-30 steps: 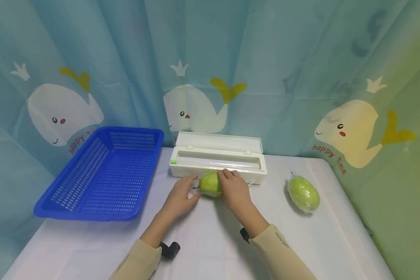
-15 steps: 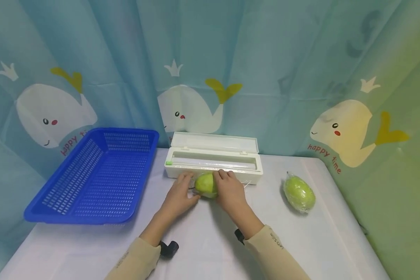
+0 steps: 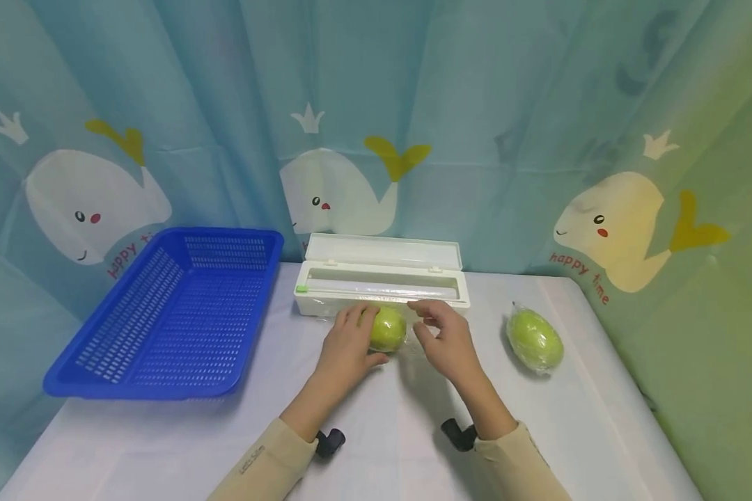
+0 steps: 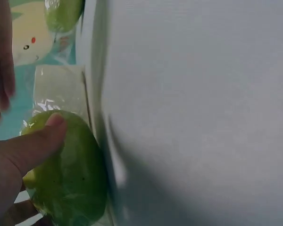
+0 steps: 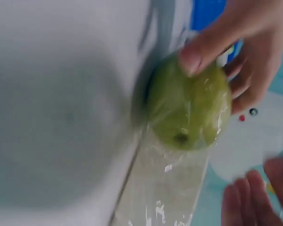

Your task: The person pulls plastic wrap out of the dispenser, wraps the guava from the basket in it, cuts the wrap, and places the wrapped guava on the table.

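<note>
A green pear (image 3: 388, 330) in clear plastic film sits in front of the white cling film box (image 3: 316, 304). My left hand (image 3: 349, 344) grips it from the left, thumb on the near side; its thumb (image 4: 54, 125) presses the film in the left wrist view. The pear's bottom end (image 5: 180, 137) faces the right wrist camera. Loose film (image 3: 418, 339) spreads from the pear's right side. My right hand (image 3: 448, 341) hovers just right of the pear, apart from it, fingers loosely bent with nothing visibly held. The left fingers' far side is partly hidden.
The box's lid (image 3: 382, 250) stands up at the back, and a film roll (image 3: 382, 287) lies inside. Right of it, a second wrapped pear (image 3: 535, 341) rests on the white table (image 3: 595, 431). A blue basket (image 3: 257, 334) stands left. A whale-print curtain hangs behind.
The pear has turned, so its stem no longer points left into view. My left hand has moved right and over onto it; the right hand has come off and shifted right.
</note>
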Action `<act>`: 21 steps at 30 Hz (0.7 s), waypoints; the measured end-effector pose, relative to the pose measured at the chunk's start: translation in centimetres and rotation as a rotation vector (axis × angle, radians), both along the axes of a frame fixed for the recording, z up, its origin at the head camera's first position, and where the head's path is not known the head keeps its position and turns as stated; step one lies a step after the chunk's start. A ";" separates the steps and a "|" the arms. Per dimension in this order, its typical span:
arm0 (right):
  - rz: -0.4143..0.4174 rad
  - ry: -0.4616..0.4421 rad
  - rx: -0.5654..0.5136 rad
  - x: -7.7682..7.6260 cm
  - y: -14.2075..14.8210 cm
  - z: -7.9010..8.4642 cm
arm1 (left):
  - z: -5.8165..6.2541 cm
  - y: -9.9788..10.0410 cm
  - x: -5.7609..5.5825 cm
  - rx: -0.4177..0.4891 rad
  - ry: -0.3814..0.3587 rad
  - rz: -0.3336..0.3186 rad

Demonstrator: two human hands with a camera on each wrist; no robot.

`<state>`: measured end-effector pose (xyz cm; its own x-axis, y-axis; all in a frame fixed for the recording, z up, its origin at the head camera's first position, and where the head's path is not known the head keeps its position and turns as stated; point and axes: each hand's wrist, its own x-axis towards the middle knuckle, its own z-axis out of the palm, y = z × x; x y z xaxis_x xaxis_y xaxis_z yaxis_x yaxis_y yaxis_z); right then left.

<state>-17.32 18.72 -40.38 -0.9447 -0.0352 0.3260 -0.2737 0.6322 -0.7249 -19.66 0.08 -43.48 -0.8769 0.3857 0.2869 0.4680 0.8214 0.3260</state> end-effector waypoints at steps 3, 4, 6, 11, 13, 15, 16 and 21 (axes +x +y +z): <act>0.014 -0.103 -0.233 0.8 0.1 -0.6 | 0.2 0.1 -0.3 -0.005 0.009 0.011; 0.032 -0.164 -0.292 0.8 0.0 -0.9 | 0.3 0.1 -0.4 -0.005 0.008 0.014; 0.053 -0.294 -0.398 0.5 -0.2 -1.6 | 0.4 0.1 -0.6 -0.002 -0.001 0.014; -0.052 -0.462 -0.556 -1.3 -0.3 -3.5 | 0.4 0.1 -1.0 0.014 -0.053 0.004; -0.086 -0.466 -0.534 -1.8 -0.4 -3.9 | 0.3 0.2 -1.0 0.011 -0.066 0.001; -0.091 -0.448 -0.473 -2.1 -0.5 -4.2 | 0.4 0.3 -1.0 -0.007 -0.071 -0.001; -0.093 -0.432 -0.443 -2.2 -0.7 -4.3 | 0.4 0.5 -1.0 -0.025 -0.072 -0.002; -0.076 -0.353 -0.344 -2.3 -1.1 -4.4 | 0.9 1.2 -1.1 -0.117 -0.053 0.007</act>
<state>-19.59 17.65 -44.73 -0.9953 0.0911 -0.0340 0.0639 0.3488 -0.9350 -20.71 1.32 -42.60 -0.8925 0.4076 0.1934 0.4467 0.8586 0.2518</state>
